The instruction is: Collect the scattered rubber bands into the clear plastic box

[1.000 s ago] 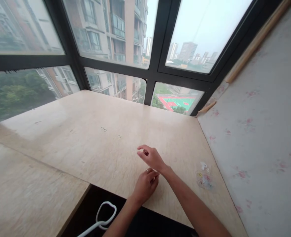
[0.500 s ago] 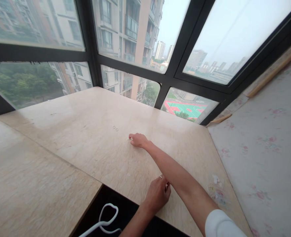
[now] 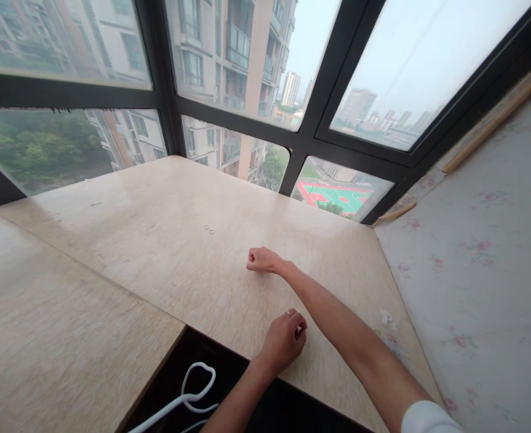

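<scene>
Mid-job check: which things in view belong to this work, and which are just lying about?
Likely in the work:
right hand
left hand
two rings
counter

Likely just lying about:
white cable
clear packet, though neither hand's touching it doesn't settle its role

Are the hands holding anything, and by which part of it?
It cannot be told: the right hand is closed and the left hand curled, so any small item inside, or its grip point, would be hidden.
</scene>
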Action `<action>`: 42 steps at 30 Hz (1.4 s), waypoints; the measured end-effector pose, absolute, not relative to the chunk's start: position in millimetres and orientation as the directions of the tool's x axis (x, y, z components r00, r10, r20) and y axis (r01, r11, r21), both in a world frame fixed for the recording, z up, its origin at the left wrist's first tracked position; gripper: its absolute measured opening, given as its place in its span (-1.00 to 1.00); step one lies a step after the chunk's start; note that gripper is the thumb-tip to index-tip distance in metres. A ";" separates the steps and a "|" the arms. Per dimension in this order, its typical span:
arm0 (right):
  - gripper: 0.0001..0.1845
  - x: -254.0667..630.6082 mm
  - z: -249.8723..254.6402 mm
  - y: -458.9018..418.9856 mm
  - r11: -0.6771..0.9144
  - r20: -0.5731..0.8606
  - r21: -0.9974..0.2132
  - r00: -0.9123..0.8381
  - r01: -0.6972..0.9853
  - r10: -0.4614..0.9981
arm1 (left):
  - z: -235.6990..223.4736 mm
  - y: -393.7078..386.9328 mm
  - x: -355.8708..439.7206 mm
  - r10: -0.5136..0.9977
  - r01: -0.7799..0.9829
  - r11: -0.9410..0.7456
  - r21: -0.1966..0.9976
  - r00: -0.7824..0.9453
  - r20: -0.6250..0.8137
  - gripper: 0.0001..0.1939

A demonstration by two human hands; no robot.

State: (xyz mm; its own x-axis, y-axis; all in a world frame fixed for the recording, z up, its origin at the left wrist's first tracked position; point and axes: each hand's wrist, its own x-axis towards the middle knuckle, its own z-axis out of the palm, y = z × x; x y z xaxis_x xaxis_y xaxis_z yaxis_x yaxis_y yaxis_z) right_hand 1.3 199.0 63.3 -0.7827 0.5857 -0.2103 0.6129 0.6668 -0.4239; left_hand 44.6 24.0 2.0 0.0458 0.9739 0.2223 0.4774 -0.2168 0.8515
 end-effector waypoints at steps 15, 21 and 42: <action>-0.75 240.1 59.0 94.8 0.090 -0.072 -0.928 -0.412 0.360 0.908 | 6.3 28.6 41.9 0.974 0.527 -0.204 0.825 0.021 0.228 -0.93; -0.69 336.4 51.5 47.6 -0.022 -0.008 -0.879 0.031 0.476 0.999 | 8.7 30.1 40.5 0.972 0.555 -0.212 0.805 0.037 0.231 -0.94; -0.67 353.2 14.5 12.3 0.183 0.244 -0.711 -0.006 0.679 0.970 | 16.4 33.2 33.3 0.992 0.465 -0.119 0.877 0.013 0.128 -0.88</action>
State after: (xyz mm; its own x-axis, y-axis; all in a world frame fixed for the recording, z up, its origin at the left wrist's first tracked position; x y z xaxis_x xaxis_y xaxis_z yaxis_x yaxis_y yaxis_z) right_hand 353.2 12.3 14.5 -0.0065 0.9698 0.2439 0.6792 0.1832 -0.7107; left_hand 33.3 33.2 16.4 0.0131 0.9917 0.1280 0.4654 -0.1193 0.8770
